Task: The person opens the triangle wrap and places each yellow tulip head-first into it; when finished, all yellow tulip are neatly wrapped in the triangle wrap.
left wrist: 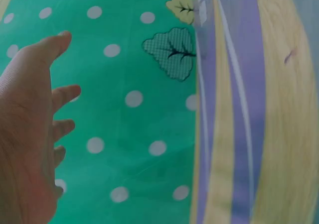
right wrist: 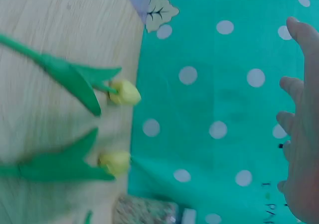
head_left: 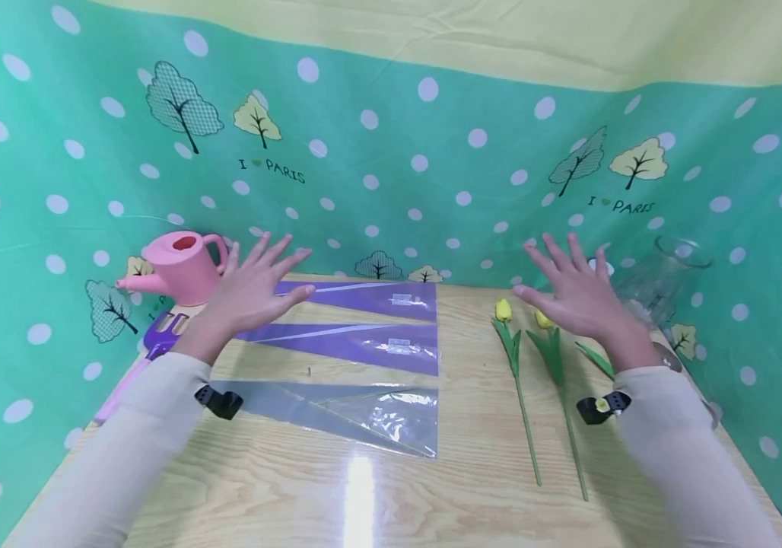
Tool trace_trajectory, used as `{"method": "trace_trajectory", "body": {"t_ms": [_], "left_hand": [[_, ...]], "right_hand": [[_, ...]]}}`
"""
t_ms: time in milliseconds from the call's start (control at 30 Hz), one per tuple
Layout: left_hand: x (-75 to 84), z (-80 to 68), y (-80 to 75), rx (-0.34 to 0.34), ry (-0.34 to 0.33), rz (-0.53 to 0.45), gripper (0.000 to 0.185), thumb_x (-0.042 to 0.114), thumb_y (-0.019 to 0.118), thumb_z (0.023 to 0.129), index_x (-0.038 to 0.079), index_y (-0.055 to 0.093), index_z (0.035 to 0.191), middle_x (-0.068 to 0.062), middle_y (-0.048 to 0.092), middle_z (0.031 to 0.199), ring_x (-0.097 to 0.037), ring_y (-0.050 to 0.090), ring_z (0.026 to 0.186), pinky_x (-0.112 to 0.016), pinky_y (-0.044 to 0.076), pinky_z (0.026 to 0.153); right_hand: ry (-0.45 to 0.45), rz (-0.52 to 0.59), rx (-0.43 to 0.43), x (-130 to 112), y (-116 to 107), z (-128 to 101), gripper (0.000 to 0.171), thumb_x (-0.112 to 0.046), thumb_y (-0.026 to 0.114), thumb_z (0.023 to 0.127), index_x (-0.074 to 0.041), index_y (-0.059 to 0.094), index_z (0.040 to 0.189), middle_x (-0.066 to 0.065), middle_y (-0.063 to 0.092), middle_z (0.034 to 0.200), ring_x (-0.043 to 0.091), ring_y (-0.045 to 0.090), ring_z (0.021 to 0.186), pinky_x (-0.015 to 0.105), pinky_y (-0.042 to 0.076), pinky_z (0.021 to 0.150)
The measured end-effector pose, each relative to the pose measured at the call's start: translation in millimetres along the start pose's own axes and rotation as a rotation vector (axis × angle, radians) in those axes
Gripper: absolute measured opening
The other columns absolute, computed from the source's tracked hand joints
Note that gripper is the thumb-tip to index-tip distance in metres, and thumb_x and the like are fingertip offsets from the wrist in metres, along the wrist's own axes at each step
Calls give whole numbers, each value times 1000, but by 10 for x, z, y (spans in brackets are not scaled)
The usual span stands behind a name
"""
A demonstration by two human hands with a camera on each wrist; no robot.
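My left hand [head_left: 250,297] is held above the table's left side with its fingers spread, holding nothing. Near it stand a pink watering can [head_left: 189,270] and a purple garden fork [head_left: 161,335], partly hidden by the arm. Beyond and below it lie two purple flat sleeves [head_left: 363,342] and a clear sleeve [head_left: 363,415]. On the other side my right hand [head_left: 579,293] hovers, fingers spread and holding nothing. Close to it are two yellow artificial tulips [head_left: 503,310], lying on the table with long green stems. A further green leaf [head_left: 595,358] shows partly behind the right forearm.
A clear glass vase [head_left: 681,262] stands at the back right, partly behind the right hand. In the right wrist view a clear container of small pebbles [right wrist: 144,211] lies beside the tulips. A green polka-dot cloth [head_left: 391,205] hangs behind the wooden table [head_left: 473,487].
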State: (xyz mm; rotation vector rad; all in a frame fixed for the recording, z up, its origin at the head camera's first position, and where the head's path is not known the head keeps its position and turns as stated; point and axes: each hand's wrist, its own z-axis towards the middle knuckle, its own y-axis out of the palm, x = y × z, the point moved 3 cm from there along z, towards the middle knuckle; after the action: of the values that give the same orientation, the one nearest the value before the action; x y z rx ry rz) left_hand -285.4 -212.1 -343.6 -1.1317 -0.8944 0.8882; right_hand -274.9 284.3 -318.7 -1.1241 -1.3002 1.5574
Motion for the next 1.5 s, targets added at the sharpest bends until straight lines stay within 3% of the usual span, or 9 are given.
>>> {"method": "trace_trajectory", "body": {"t_ms": [233, 367, 500, 767, 933, 1100, 1267, 1367, 1500], "left_hand": [[151, 230, 326, 20, 45, -165, 67, 58, 52, 102, 20, 44, 157, -16, 30, 169, -43, 17, 160, -67, 9, 128], [310, 401, 520, -43, 90, -310, 58, 46, 59, 102, 20, 50, 153, -15, 32, 168, -41, 21, 159, -67, 14, 127], [445, 570, 747, -91, 106, -396, 55, 41, 58, 103, 18, 50, 152, -16, 35, 167, -40, 27, 157, -67, 19, 126], [580, 818, 1094, -70, 40, -564, 47, 24, 64, 101, 13, 57, 146, -12, 53, 156, -35, 42, 150, -56, 29, 127], [596, 916, 1286, -54, -31, -670, 44, 20, 66, 100, 10, 60, 143, -14, 59, 149, -34, 51, 142, -53, 38, 123], [653, 981, 1422, -35, -54, -686, 44, 17, 66, 98, 5, 62, 140, -17, 63, 144, -35, 54, 140, -49, 39, 123], [719, 1006, 1508, -44, -65, -661, 45, 18, 66, 97, 4, 62, 140, -16, 61, 147, -34, 52, 142, -45, 38, 124], [732, 1000, 1542, -58, -84, -662, 44, 20, 67, 98, 7, 63, 139, -15, 60, 148, -33, 51, 143, -43, 38, 124], [740, 994, 1580, -71, -90, -673, 43, 20, 66, 98, 9, 64, 140, -14, 61, 147, -32, 51, 143, -43, 37, 125]], "right_hand": [[-49, 126, 9, -147, 344, 248, 81, -63, 47, 102, -23, 18, 166, 17, 14, 174, 46, -3, 161, 79, -2, 121], [-68, 259, 24, -246, 579, 412, 73, -52, 53, 104, -15, 30, 162, 19, 23, 171, 46, 12, 159, 75, 8, 124], [-59, 432, 9, -325, 829, 575, 65, -40, 57, 104, -12, 37, 159, 18, 33, 167, 44, 24, 156, 69, 18, 126], [30, 678, -10, -404, 1280, 856, 60, -34, 61, 103, -10, 42, 155, 14, 43, 162, 39, 36, 152, 63, 31, 124], [47, 707, -23, -480, 1490, 983, 57, -30, 64, 103, -10, 46, 153, 16, 48, 156, 39, 46, 144, 59, 40, 120], [69, 695, -8, -577, 1622, 1060, 51, -26, 67, 100, -12, 55, 148, 17, 51, 152, 38, 46, 142, 58, 39, 121], [76, 550, 40, -599, 1722, 1111, 42, -30, 67, 100, -15, 65, 139, 11, 54, 152, 36, 42, 144, 60, 25, 124], [66, 473, 81, -606, 1759, 1133, 36, -31, 67, 100, -14, 70, 132, 11, 57, 149, 35, 45, 140, 59, 26, 121], [77, 469, 121, -615, 1783, 1133, 30, -29, 69, 99, -15, 74, 125, 11, 60, 145, 35, 47, 138, 58, 29, 118]]}}
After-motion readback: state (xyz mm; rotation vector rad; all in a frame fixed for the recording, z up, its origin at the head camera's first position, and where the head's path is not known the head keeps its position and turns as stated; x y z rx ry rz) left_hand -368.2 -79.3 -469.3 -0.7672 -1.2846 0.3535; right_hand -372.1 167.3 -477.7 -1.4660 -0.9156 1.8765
